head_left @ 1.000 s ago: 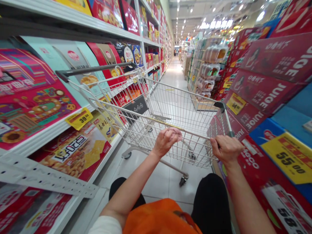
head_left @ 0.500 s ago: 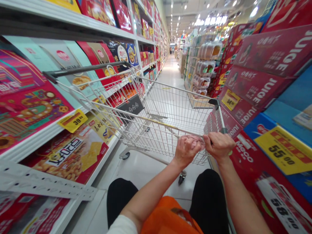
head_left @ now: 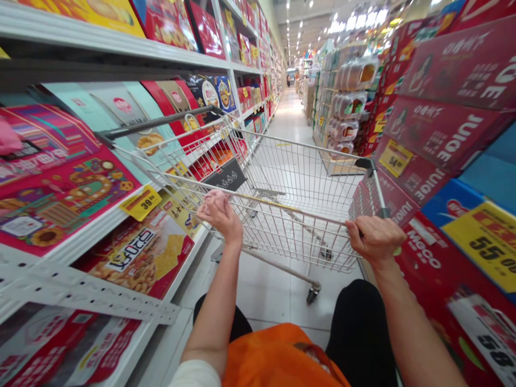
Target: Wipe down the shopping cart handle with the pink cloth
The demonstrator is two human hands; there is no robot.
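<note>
A wire shopping cart [head_left: 298, 226] stands turned sideways before me, with nothing in its basket. My right hand [head_left: 375, 236] is wrapped round the cart's top rim near its front right corner. My left hand [head_left: 222, 215] is closed round a crumpled pink cloth [head_left: 215, 203], at the cart's near top rim; whether it also grips the rim is hard to tell. The cart's dark handle bar [head_left: 157, 122] lies at the left, beside the shelf.
Shelves [head_left: 121, 45] with boxed goods line the left side. Stacked red boxes [head_left: 447, 118] with yellow price tags rise close on the right. Farther along the aisle [head_left: 296, 107] stands a stack of clear plastic tubs [head_left: 350, 105].
My left hand has moved left along the cart's near rim with the pink cloth, away from my right hand. My right hand still holds the rim. The view has shifted slightly.
</note>
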